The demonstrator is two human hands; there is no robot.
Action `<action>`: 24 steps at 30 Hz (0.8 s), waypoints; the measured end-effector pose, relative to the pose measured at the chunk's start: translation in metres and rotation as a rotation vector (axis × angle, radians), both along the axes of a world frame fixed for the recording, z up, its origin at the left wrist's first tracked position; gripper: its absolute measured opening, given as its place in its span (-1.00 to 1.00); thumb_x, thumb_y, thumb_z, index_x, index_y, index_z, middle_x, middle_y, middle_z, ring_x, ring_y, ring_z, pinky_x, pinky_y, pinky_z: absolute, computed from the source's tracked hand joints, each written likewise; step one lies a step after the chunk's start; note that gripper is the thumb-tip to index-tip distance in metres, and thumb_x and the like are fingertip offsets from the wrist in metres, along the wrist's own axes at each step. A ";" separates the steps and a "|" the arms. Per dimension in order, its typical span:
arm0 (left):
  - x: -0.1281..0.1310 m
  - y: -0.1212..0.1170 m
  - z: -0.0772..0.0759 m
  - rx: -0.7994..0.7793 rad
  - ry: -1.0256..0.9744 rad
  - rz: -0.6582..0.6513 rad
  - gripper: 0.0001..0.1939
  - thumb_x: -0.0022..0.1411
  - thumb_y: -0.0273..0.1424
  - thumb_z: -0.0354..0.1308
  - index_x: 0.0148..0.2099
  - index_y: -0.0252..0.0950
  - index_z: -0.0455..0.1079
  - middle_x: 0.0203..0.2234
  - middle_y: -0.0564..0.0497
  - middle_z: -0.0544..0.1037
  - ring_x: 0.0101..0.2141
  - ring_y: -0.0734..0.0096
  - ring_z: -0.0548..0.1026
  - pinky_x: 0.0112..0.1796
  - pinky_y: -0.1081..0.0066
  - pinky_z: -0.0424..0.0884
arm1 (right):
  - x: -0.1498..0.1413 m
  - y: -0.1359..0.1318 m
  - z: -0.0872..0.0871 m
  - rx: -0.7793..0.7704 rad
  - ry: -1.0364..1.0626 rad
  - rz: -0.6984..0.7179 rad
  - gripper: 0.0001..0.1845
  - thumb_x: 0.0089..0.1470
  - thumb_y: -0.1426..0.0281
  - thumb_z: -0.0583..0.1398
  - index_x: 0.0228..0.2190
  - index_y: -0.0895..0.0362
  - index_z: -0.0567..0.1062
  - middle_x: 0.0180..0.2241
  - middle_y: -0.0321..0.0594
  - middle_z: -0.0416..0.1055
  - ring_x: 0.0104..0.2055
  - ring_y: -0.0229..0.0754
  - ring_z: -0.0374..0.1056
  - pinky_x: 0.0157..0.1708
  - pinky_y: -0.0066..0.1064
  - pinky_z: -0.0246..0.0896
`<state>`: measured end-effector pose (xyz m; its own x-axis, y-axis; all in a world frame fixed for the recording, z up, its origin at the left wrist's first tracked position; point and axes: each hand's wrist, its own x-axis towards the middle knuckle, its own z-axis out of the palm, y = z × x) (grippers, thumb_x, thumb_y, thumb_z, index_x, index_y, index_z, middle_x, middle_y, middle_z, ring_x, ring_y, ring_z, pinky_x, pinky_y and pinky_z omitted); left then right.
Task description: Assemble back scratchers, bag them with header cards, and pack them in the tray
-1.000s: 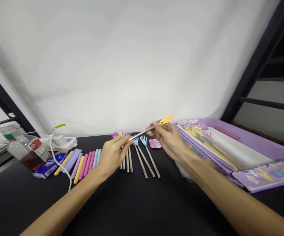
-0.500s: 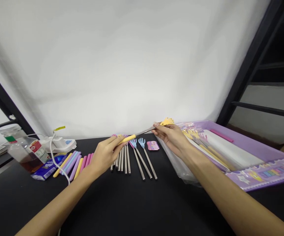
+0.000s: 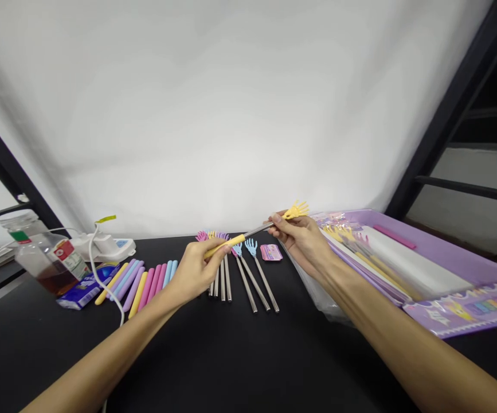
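Both hands hold one small back scratcher above a black table (image 3: 239, 361). My left hand (image 3: 194, 269) is closed on its yellow foam grip (image 3: 224, 245). My right hand (image 3: 302, 238) pinches the metal rod (image 3: 259, 230) just below the yellow hand-shaped head (image 3: 296, 210). Under the hands, several more metal rods with pink, purple and blue hand-shaped heads (image 3: 248, 275) lie side by side on the table. A row of loose pastel foam grips (image 3: 145, 282) lies to their left.
A purple display box (image 3: 437, 269) with packed scratchers and a plastic bag sits at the right. A small pink packet (image 3: 271, 252) lies behind the rods. At the left are a bottle (image 3: 37, 255), a blue packet (image 3: 85, 285), a white power strip (image 3: 102, 246) and its cable.
The yellow grip has slid further along the rod toward the yellow head. Both hands stay closed on the scratcher; the view shifted slightly.
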<state>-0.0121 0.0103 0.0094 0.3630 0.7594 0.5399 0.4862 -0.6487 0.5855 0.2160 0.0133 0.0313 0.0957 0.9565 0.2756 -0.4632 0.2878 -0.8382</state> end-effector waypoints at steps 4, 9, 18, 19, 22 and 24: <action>0.003 -0.003 0.003 -0.115 -0.025 -0.023 -0.58 0.38 -0.13 0.01 -0.19 -0.36 0.52 -0.58 0.12 0.31 -0.57 0.56 0.13 -0.55 0.50 0.05 | -0.002 -0.002 0.001 0.038 -0.049 0.004 -0.66 -0.26 0.29 0.52 -0.47 0.21 0.58 -0.46 -0.23 0.52 -0.50 -0.35 0.40 -0.44 -0.52 0.37; 0.010 -0.008 0.007 -0.104 0.046 -0.031 -0.56 0.42 -0.12 -0.07 -0.20 -0.32 0.50 -0.63 0.15 0.20 -0.58 0.54 0.11 -0.54 0.48 0.04 | -0.002 0.002 0.005 0.003 -0.046 -0.042 -0.62 -0.26 0.23 0.52 -0.47 0.20 0.56 -0.47 -0.25 0.48 -0.48 -0.36 0.36 -0.41 -0.50 0.34; 0.008 -0.010 0.003 -0.010 0.086 -0.068 -0.58 0.47 -0.18 -0.13 -0.09 -0.28 0.49 -0.42 0.04 0.51 -0.34 0.40 0.46 -0.23 0.43 0.31 | 0.027 -0.013 0.042 0.172 -0.430 -0.192 -0.65 0.03 0.21 0.36 -0.18 0.10 0.49 -0.49 -0.28 0.49 -0.32 -0.15 0.46 -0.19 -0.26 0.35; 0.008 -0.009 0.002 -0.007 0.085 -0.063 -0.58 0.47 -0.19 -0.14 -0.13 -0.29 0.49 -0.42 0.04 0.51 -0.33 0.40 0.46 -0.22 0.43 0.31 | 0.027 -0.017 0.046 0.161 -0.410 -0.132 -0.67 0.05 0.26 0.35 -0.15 0.08 0.47 -0.49 -0.30 0.48 -0.33 -0.16 0.45 -0.20 -0.27 0.35; 0.007 -0.008 0.001 0.009 0.098 -0.066 -0.57 0.47 -0.19 -0.14 -0.25 -0.30 0.45 -0.43 0.02 0.51 -0.32 0.37 0.46 -0.21 0.41 0.31 | 0.024 -0.025 0.059 0.076 -0.265 0.046 -0.80 0.01 0.40 0.33 -0.29 0.08 0.44 -0.54 -0.36 0.34 -0.48 -0.28 0.30 -0.42 -0.42 0.25; 0.007 -0.008 0.000 0.012 0.104 -0.070 -0.57 0.47 -0.18 -0.15 -0.28 -0.29 0.43 -0.40 0.01 0.52 -0.30 0.36 0.46 -0.21 0.40 0.31 | 0.020 -0.027 0.064 0.000 -0.165 0.104 -0.80 0.00 0.40 0.32 -0.47 0.09 0.36 -0.62 -0.41 0.14 -0.60 -0.35 0.06 -0.60 -0.47 0.06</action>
